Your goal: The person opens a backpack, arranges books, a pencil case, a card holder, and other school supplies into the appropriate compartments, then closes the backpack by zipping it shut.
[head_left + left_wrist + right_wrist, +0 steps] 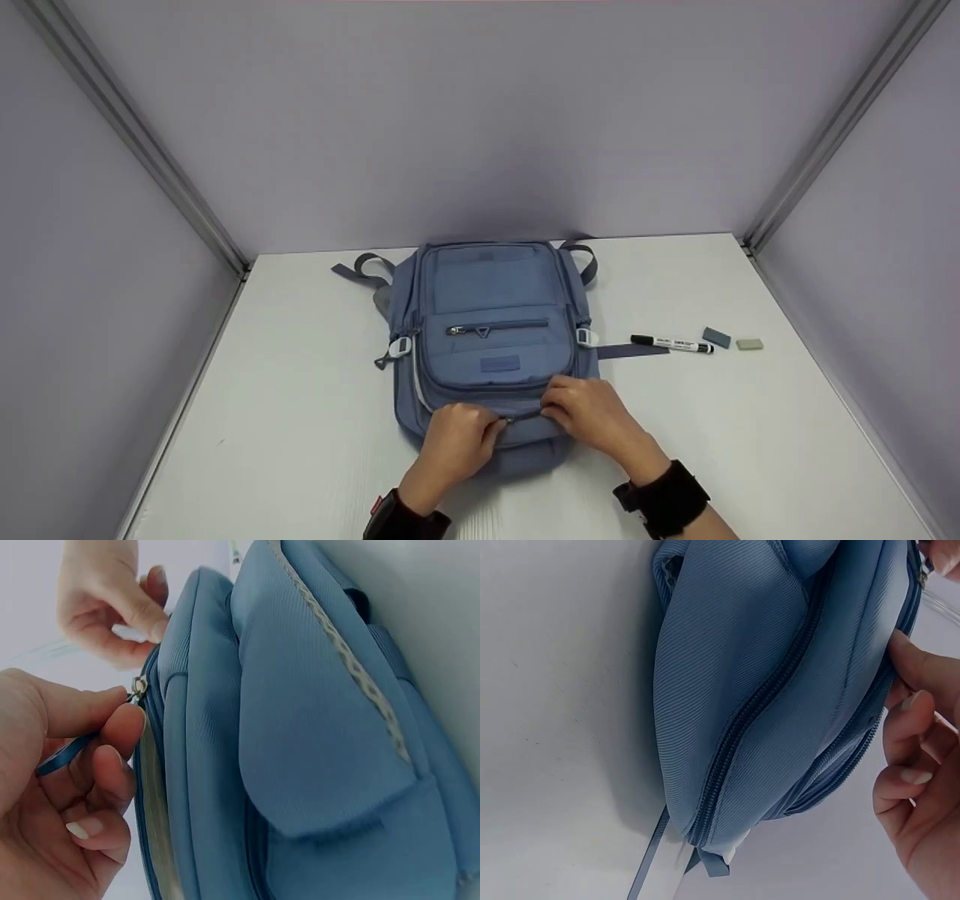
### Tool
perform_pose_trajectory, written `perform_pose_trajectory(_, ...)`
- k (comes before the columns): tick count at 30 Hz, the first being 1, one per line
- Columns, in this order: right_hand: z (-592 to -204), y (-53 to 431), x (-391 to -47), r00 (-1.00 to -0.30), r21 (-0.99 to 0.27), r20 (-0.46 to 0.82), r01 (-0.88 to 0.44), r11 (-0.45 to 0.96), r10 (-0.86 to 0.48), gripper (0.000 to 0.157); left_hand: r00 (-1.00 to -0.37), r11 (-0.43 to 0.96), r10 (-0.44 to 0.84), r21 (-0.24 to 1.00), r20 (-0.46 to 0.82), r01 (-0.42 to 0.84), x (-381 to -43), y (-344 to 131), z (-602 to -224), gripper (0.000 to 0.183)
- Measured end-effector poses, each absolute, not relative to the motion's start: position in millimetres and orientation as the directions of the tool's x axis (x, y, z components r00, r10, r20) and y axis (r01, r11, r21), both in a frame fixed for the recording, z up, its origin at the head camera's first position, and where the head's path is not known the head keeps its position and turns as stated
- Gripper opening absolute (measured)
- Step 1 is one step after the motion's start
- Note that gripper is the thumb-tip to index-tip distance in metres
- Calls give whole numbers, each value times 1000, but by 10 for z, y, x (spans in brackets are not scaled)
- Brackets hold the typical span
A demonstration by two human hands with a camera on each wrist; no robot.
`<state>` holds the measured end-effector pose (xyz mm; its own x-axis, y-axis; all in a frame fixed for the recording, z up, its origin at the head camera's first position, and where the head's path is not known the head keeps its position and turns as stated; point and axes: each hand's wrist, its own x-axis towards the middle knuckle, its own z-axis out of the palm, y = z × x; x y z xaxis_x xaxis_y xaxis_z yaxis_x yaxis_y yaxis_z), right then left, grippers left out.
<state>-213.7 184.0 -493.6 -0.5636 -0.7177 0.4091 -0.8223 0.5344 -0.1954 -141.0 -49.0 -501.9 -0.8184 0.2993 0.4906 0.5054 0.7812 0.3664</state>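
A blue backpack [491,281] lies on the white table with its front pocket facing up. My left hand [459,441] is at its near end, thumb and forefinger pinching the pull of a metal zipper slider [139,685]. The blue pull tab [66,755] trails under the thumb across the curled fingers. To the right, my right hand [589,412] pinches the fabric edge beside the same zipper [529,415]. In the left wrist view, the zipper's light inner tape [156,817] shows below the slider. The right wrist view has another dark zipper [731,742] along the bag's side.
Right of the backpack lie a black-and-white marker [673,344], a blue-grey block [717,337] and a pale green block [749,344]. A loose strap [634,351] reaches toward the marker. Grey wall panels [480,120] enclose the table at the back and sides.
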Motion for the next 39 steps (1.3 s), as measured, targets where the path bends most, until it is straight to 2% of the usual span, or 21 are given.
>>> perform_pose_trajectory(8,-4941,1860,-2138,-537,-186,440,-839,512,-720,6,-873,785,218,452,436,422,-1345,-845,-5058,23)
perform_pose_trajectory(17,-4916,1867,-2164,-548,-185,416,-832,522,-725,5,-909,836,81,469,410,286,-1305,-1209,-5099,17)
perform_pose_trajectory(24,-4848,1732,-2111,-572,-153,350,-816,558,-741,11,-933,830,64,499,355,248,-1282,-1212,-5100,26)
perform_pose_trajectory(32,-4911,1222,-1994,-466,-24,401,-866,499,-789,31,-931,834,64,493,359,247,-1250,-1127,-5085,9)
perform_pose_trajectory(39,-4997,959,-2019,-428,49,466,-861,506,-774,21,-936,844,84,474,343,250,-1254,-1117,-5092,7)
